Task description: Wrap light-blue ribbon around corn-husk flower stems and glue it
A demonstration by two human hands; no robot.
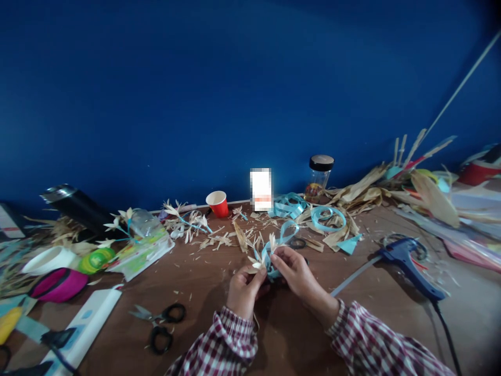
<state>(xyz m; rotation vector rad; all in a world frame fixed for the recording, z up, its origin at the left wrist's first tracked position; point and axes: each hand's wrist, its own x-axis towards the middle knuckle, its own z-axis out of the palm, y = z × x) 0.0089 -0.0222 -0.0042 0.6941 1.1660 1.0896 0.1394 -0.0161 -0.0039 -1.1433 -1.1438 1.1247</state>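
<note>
My left hand [243, 288] is closed, its thumb and fingers pinching a small flower craft [256, 265] with pale husk petals. Light blue ribbon [289, 228] is wound about the same piece and loops up behind my fingers. From the right, my right hand [294, 269] pinches the ribbon at the flower's side, thumb against forefinger. Both hands are just above the table, almost touching each other. The lower part of the piece is hidden behind my fingers.
Scissors [158, 319] lie open at the left, beyond them a white power strip [88, 329]. On the right rests a blue glue gun [410, 263] with its cord. Husk scraps, a red paper cup [217, 203], ribbon coils [327, 218] and a lidded jar [319, 178] line the back.
</note>
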